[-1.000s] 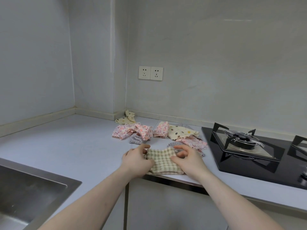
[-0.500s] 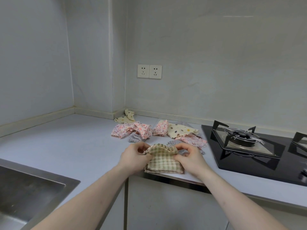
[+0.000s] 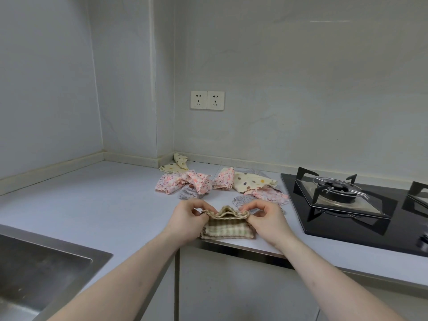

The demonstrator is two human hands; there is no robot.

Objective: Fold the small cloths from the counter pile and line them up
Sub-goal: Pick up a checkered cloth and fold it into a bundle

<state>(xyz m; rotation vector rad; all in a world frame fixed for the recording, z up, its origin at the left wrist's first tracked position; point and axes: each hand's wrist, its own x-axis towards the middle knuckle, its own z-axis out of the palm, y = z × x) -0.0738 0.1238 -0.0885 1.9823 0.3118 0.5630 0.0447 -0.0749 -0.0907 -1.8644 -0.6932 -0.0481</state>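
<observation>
At the near edge of the counter [image 3: 92,200] a checked cloth [image 3: 225,225] lies partly folded, its long axis running left to right, parallel to the counter's front edge. The person's left hand [image 3: 188,218] pinches the cloth's upper left corner between thumb and curled fingers, and the right hand [image 3: 264,216] pinches the upper right corner the same way — both hands grip the same raised edge, one at each end. That raised edge stands up off the lower layers and bows a little in the middle, while the near part of the cloth rests flat on the counter, just inside its front lip. The lifted edge sits on the far side of the flat part, so the fold in hand looks to be one that carries this edge toward the person and lays it over the near half. Neither hand is nearer to the work than the other; the two are level.

Farther back lies the pile still to be done: a pink flowered cloth [image 3: 185,181] on the left, a cream dotted cloth [image 3: 252,181] on the right, and a second cream cloth [image 3: 177,163] in the corner against the wall. To the near left is the sink [image 3: 34,274]; to the right, a black gas hob [image 3: 335,205]. No line of folded cloths shows yet, so the task seems to be near its start.
</observation>
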